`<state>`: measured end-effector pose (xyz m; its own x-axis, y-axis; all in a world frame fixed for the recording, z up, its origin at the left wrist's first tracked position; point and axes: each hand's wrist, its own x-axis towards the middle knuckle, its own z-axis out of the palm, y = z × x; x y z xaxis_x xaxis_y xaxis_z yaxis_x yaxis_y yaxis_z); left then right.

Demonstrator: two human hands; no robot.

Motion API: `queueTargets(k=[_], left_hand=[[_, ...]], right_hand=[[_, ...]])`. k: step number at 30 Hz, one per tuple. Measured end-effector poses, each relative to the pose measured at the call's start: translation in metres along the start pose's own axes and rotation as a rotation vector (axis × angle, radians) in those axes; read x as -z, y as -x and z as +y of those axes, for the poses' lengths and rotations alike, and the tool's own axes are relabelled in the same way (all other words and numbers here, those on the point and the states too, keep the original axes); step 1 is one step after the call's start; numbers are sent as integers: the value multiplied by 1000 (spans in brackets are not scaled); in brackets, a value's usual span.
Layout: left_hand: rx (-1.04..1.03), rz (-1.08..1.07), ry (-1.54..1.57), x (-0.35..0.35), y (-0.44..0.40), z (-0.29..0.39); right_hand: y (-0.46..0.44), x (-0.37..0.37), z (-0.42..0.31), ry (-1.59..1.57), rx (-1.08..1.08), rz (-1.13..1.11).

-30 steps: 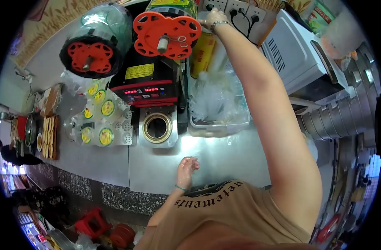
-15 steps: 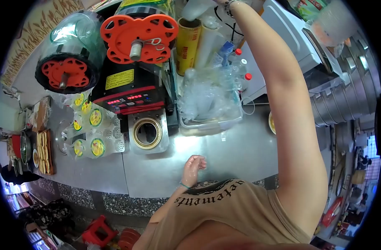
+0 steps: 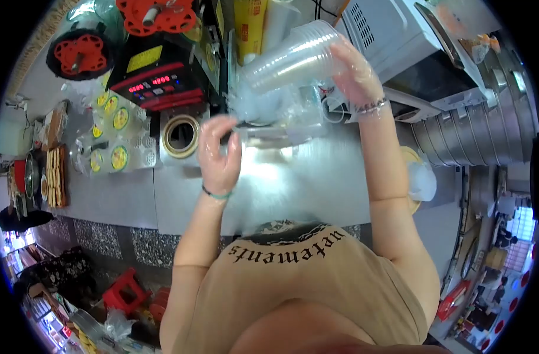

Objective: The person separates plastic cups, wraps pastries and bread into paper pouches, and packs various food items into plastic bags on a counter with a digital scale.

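Observation:
My right hand grips the base end of a stack of clear plastic cups, tilted with its other end pointing left. The stack is over a clear plastic bin with crumpled plastic in it. Fingers curved and thumb apart, my left hand is raised over the metal counter with nothing in it. Just left of that hand is the brass-coloured ring of a black cup-sealing machine with lit red digits.
Sealed cups with yellow lids stand in a rack at left. Beyond them is a tray of bread-like pieces. A white oven-like appliance is at upper right, near stacked metal containers. A red stool stands below the counter.
My right hand has come down from the top edge with the cup stack. My left hand has risen and moved left towards the sealing machine. The view has shifted.

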<state>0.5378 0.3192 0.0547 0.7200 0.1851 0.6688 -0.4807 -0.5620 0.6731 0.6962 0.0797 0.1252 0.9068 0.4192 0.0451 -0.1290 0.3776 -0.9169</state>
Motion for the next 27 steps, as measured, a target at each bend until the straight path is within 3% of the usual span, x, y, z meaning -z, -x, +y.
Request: queueTargets(k=[1,5,9,16,22,24,27], left_hand=[[-87,12,-34,-2,-9,8],[-226,-264,-298,-18,-36,59],[-51,-470,-217,-45,-18,70],[-96,-413,-182,-57,24,68],[-280,-403,-32,-49,36,63],[-44,-594,48,-44,38,74],[73,-595,261,-39,37,87]], right_hand=[[17,-3,2,4,-3,-12],[71,-12,22,223,44,-76],[111,-18,39,480,141,-71],[152,-14,47,539,192,-18],[169,-15,20,844,264,-179],[170,-12,16,907,285,-269],[178,-20,16,1058,368,-251]])
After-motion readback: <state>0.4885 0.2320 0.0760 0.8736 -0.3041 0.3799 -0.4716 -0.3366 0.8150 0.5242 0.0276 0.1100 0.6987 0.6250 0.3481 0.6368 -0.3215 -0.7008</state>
